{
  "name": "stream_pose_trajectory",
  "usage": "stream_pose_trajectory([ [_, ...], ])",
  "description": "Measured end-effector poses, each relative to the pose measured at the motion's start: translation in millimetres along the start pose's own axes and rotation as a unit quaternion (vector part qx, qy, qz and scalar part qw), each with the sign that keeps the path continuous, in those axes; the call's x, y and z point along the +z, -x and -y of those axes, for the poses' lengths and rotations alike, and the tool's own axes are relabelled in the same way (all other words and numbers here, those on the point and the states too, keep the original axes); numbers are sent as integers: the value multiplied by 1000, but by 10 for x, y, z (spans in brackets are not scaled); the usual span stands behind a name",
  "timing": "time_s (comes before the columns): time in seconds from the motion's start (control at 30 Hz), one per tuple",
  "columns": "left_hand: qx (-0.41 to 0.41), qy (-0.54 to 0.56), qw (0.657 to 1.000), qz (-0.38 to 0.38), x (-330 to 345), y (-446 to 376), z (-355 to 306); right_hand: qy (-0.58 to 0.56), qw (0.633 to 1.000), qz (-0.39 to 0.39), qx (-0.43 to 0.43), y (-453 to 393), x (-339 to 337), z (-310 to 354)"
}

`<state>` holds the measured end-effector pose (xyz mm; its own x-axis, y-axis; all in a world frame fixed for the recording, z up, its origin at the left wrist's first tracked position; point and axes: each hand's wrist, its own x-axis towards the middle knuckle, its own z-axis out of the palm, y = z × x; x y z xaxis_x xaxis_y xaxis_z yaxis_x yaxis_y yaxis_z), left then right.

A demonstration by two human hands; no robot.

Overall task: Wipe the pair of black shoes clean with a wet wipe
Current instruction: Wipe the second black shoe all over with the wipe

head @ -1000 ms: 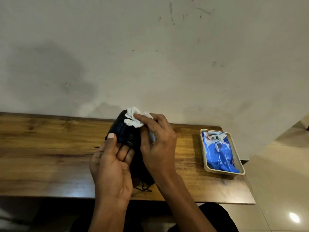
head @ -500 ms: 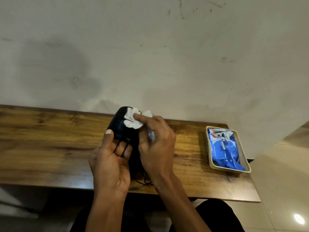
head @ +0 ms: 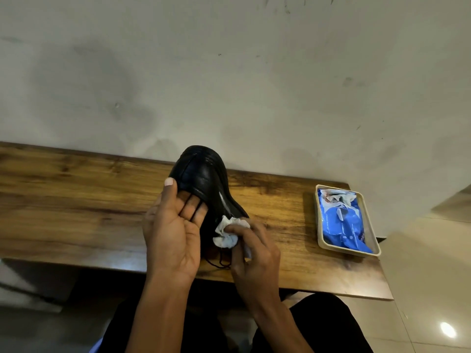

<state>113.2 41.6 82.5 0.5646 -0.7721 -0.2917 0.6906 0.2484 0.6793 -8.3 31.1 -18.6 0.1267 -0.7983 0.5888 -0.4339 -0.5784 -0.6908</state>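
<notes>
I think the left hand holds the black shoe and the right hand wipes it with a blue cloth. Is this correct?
Not quite: the head view shows a white wipe, not a blue cloth. The left hand does hold the shoe, and the right hand presses the wipe against it.

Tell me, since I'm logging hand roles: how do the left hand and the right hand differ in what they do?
The left hand grips the black shoe from the side, thumb up by the toe; the right hand pinches a crumpled white wet wipe. The left hand shows its palm, the right hand its back. The left hand sits higher on the shoe, the right hand nearer the laces. Both touch the same shoe above the wooden table.
</notes>
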Motion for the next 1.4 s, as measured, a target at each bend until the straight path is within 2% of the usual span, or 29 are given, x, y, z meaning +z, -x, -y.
stream_pose_trajectory([
  [0.13,15,-17,1000,-7,10,-14,25,-55,998,-33,-18,-363,41,256],
  [0.3,1,-61,998,10,-46,-7,58,-52,995,-37,-77,-556,158,507],
  [0.47,89,-170,981,17,-37,-20,132,-29,997,-14,-69,-229,136,346],
  [0.53,102,-180,978,16,-43,-50,140,-16,998,11,-54,-91,82,242],
  [0.63,70,-152,985,27,-20,-43,119,10,998,59,-16,75,-59,51],
  [0.7,55,-146,987,32,-1,-20,126,6,998,57,27,122,-220,-67],
  [0.83,-10,-83,996,27,9,-44,218,-54,989,-32,133,60,-638,-190],
  [0.9,-53,-51,997,26,-1,-98,328,-69,982,-79,155,5,-820,-210],
  [0.97,-93,-52,994,23,-33,-147,478,-82,977,-90,175,-22,-948,-234],
  [1.17,-184,-149,971,39,-144,-340,804,-78,974,-22,211,79,-1128,-318],
  [1.4,-205,-269,939,55,-120,-691,942,-49,974,62,213,162,-1038,-411],
])
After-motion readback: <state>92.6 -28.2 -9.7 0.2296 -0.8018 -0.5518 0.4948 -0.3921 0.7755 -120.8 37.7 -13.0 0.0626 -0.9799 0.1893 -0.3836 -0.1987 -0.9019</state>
